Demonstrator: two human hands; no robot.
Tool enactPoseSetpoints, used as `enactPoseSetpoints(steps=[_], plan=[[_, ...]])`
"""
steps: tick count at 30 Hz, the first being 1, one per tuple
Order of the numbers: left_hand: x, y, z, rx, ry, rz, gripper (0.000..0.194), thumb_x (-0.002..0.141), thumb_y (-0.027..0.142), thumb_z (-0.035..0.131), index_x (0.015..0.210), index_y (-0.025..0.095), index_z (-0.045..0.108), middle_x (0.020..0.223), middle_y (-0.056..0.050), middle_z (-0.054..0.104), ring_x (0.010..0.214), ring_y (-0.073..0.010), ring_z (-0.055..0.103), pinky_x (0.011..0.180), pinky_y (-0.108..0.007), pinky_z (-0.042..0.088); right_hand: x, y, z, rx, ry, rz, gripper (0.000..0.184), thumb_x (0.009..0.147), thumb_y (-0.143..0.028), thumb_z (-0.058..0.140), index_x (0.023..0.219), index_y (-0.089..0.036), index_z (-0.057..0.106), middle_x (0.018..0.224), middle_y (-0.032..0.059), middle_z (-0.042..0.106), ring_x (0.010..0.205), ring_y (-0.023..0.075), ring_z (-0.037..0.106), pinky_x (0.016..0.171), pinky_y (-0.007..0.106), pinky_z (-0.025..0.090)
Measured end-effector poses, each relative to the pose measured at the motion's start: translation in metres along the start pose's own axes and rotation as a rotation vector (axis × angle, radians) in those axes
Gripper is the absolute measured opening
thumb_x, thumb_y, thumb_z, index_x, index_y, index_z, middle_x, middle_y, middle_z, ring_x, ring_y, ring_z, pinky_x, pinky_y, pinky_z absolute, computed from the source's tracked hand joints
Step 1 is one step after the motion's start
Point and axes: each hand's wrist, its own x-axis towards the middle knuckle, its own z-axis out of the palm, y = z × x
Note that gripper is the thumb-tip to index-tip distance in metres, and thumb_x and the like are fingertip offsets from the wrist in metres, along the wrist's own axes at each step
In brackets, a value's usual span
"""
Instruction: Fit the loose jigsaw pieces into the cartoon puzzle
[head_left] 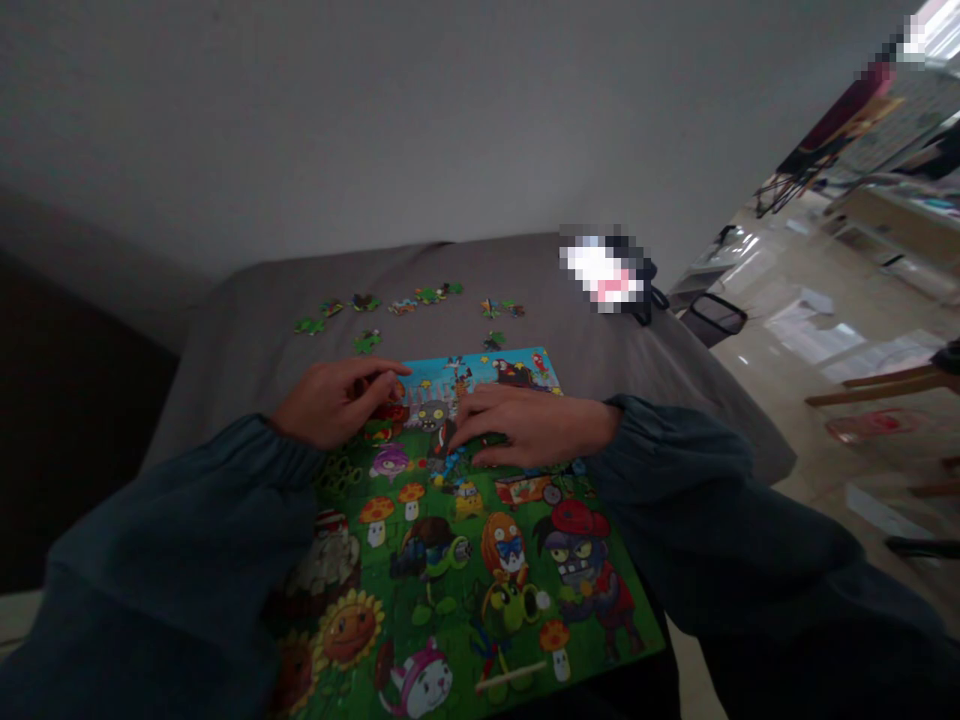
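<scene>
A colourful cartoon jigsaw puzzle lies flat on a grey cloth-covered table, largely assembled. My left hand rests on its upper left part with fingers curled and fingertips pinched together near a piece; I cannot make out what they hold. My right hand lies flat on the puzzle's upper middle, fingers stretched out and pressing the pieces down. Both arms wear dark teal sleeves. Several loose puzzle pieces are scattered in a row on the cloth beyond the puzzle.
A blurred white and pink object with something black sits at the table's far right corner. To the right, a glossy floor holds wooden furniture legs and clutter. A plain wall rises behind the table.
</scene>
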Motion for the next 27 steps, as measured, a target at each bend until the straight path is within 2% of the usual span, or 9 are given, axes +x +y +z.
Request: enactPoseSetpoints(steps=[7,13,27], plan=[[0.0005,0.0012,0.0001,0.004,-0.005,-0.017,0.05,0.094,0.052,0.04,0.113,0.018,0.071,0.087,-0.006,0.077,0.07,-0.0177,0.069,0.065,-0.028,0.052,0.0028,-0.0043,0.0059,-0.003,0.025,-0.002,0.032,0.095,-0.028,0.063,0.122,-0.011,0.066,0.115,0.0137,0.066,0.109,0.0212,0.058,0.1,0.037,0.046],[0.0005,0.0018,-0.0004,0.014,-0.01,-0.014,0.048,0.094,0.051,0.039,0.113,0.019,0.071,0.088,-0.006,0.077,0.071,-0.0178,0.069,0.066,-0.029,0.052,0.0034,-0.0055,0.0097,-0.034,0.044,0.007,0.029,0.095,-0.03,0.063,0.12,-0.015,0.066,0.112,0.011,0.067,0.109,0.0204,0.06,0.1,0.036,0.047],[0.0006,0.0023,-0.0005,0.002,-0.007,-0.009,0.048,0.093,0.051,0.04,0.112,0.019,0.071,0.087,-0.005,0.077,0.069,-0.0174,0.068,0.064,-0.029,0.052,0.0029,-0.0073,0.0089,-0.116,0.039,-0.022,0.034,0.096,-0.035,0.062,0.121,-0.013,0.066,0.113,0.012,0.067,0.105,0.021,0.061,0.095,0.035,0.048]])
